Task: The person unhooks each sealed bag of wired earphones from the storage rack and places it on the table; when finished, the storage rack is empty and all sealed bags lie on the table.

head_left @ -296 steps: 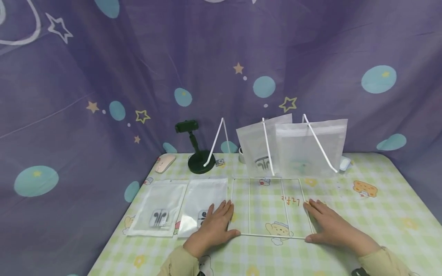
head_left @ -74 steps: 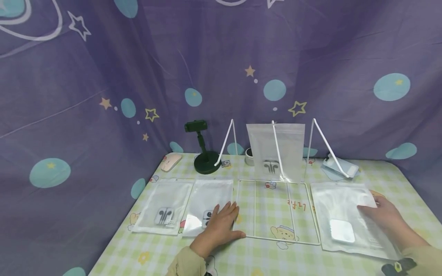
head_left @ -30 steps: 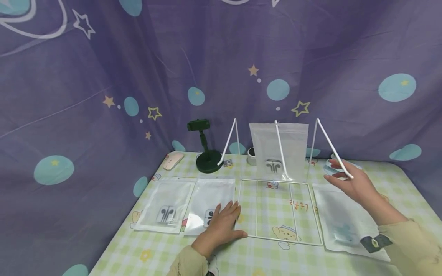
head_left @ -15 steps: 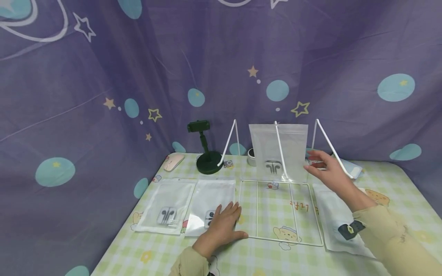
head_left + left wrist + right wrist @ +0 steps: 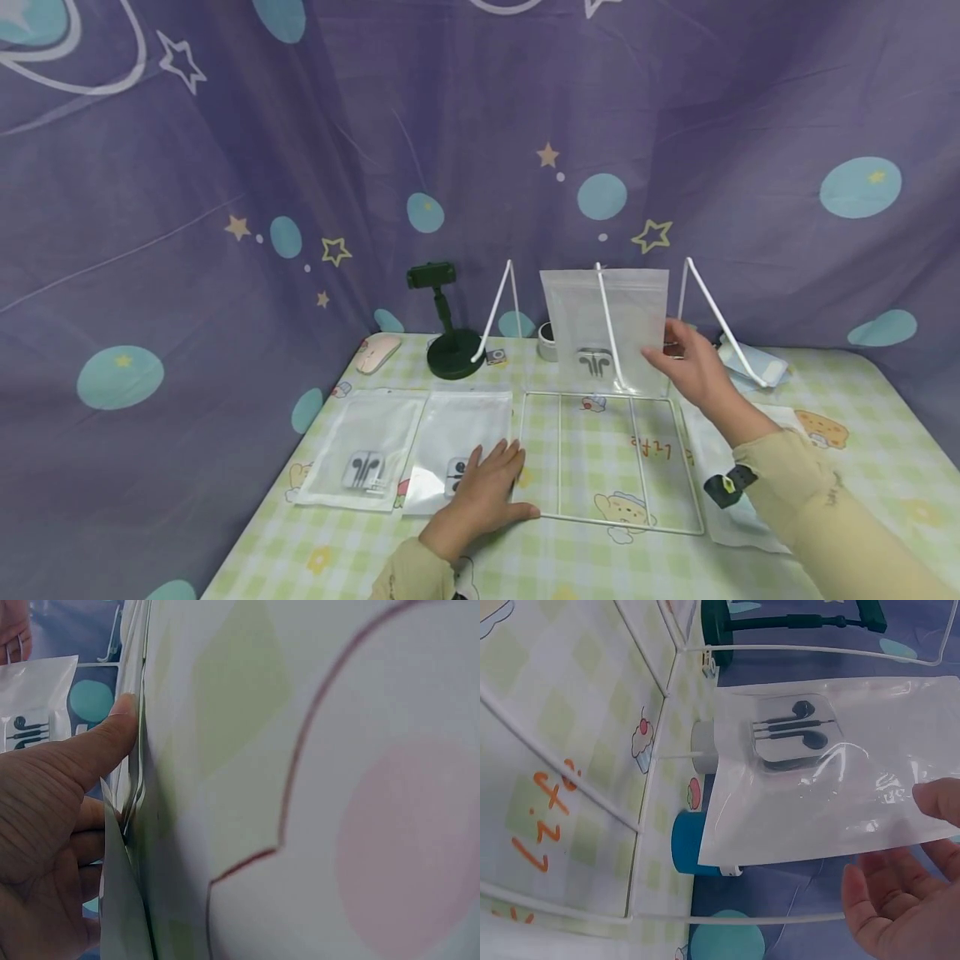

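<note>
A white wire rack (image 5: 585, 518) with upright hooks stands on the table. From its middle hook hangs a frosted zip bag (image 5: 577, 312) containing black earphones in a clear case, also seen in the right wrist view. My right hand (image 5: 697, 367) is at this bag's right edge, thumb in front and fingers behind, spread apart. My left hand (image 5: 483, 496) lies with extended fingers along the rack's left front corner, overlapping a bag of earphones (image 5: 468, 417) on the table. Another earphone bag (image 5: 360, 450) lies farther left. Right of the rack, a flat bag (image 5: 750, 500) is partly covered by my right forearm.
Behind the rack are a dark green phone stand (image 5: 453, 350), a pale mouse (image 5: 377, 352) and a small white cup (image 5: 547, 342). Light-blue packets (image 5: 757, 367) lie at the back right. The outer hooks (image 5: 723, 325) jut toward me. A purple curtain hangs behind.
A bag formerly on the right hook now lies right of the rack. My right hand left that bag and moved up and left to the hanging bag's edge. My left hand stays at the corner.
</note>
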Tool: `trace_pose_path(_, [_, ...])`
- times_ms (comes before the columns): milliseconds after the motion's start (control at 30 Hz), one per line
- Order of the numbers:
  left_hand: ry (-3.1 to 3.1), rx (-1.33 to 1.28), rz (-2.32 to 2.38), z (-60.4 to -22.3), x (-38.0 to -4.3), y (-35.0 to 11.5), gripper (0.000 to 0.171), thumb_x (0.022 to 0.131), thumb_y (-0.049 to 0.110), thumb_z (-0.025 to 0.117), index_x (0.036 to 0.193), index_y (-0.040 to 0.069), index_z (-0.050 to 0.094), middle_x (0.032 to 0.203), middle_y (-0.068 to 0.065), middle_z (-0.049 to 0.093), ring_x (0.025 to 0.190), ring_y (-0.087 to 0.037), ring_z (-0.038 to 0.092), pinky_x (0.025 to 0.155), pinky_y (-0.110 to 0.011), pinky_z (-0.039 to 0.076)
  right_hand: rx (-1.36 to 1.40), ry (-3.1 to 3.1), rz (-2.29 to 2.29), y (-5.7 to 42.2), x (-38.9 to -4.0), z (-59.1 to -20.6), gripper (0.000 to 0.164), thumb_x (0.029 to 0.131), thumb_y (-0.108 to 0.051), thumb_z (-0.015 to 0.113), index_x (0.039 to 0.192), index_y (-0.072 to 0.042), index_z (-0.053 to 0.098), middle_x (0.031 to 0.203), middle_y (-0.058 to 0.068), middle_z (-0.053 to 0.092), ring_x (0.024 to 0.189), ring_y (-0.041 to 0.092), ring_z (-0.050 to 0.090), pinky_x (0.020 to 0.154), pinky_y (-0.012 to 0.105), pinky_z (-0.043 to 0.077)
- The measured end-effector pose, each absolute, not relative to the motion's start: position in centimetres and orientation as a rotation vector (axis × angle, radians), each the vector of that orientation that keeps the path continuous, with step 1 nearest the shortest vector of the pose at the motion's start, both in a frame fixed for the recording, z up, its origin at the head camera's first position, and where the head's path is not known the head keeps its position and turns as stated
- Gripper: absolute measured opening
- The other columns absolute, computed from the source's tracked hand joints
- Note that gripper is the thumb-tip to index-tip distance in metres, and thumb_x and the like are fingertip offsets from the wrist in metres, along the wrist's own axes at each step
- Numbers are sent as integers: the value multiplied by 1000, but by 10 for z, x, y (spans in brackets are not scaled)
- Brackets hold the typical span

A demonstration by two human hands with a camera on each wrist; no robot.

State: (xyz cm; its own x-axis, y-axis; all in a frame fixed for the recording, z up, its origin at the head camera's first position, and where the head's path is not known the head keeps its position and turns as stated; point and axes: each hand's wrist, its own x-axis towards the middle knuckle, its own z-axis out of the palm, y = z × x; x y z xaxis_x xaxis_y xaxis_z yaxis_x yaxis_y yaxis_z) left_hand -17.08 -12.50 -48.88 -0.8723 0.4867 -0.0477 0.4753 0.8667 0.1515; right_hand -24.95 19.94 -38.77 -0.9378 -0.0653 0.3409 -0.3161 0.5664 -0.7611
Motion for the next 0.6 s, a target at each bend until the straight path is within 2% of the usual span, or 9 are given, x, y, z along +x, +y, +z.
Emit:
trace_pose_path(200, [2956,762,211,-489,-171,-125,91,68,68,53,135,9,36,142,-7,28,131,-25,21,102,-53,13,307,-2534,1301,197,-252,-388,33,85,-24,57,111,-3,53,94,16,60,81,28,58,64,33,44])
trace_pose_path(400, [2947,760,209,-489,-171,-125,92,68,69,52,135,9,35,142,-6,28,131,-24,21,102,-53,13,308,-2511,1304,196,-252,-390,26,85,-25,58,96,-3,61,87,13,63,72,12,55,59,26,41])
trace_pose_path(600, [2949,760,205,-489,-171,-125,91,68,68,52,135,9,35,142,-7,28,131,-24,21,103,-52,12,299,-2496,1345,197,-248,-391,28,86,-28,56,98,-4,62,89,12,64,69,7,51,58,24,40])
